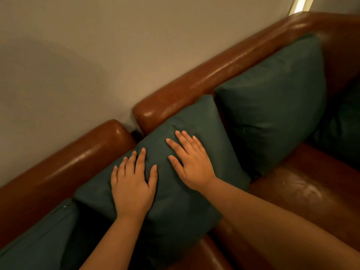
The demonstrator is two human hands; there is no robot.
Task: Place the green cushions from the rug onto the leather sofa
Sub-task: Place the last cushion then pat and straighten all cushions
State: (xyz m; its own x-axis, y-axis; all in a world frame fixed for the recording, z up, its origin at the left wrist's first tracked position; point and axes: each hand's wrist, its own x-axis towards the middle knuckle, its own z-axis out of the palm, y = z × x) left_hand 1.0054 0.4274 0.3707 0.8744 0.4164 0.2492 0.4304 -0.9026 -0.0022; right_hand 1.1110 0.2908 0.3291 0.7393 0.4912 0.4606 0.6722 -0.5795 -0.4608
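Grip open, grasping nothing: left hand point(132, 184) and right hand point(191, 162) lie flat atop the green cushion point(175, 207).

plain beige wall point(87, 55) beyond the left hand point(132, 186); a bright pale strip point(299, 4) far up and right of the right hand point(192, 164).

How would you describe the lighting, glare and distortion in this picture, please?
Head view: dim, warm light; glare streaks on the backrest and seat of the leather sofa; a bright strip at top right; the wide-angle lens tilts the scene.
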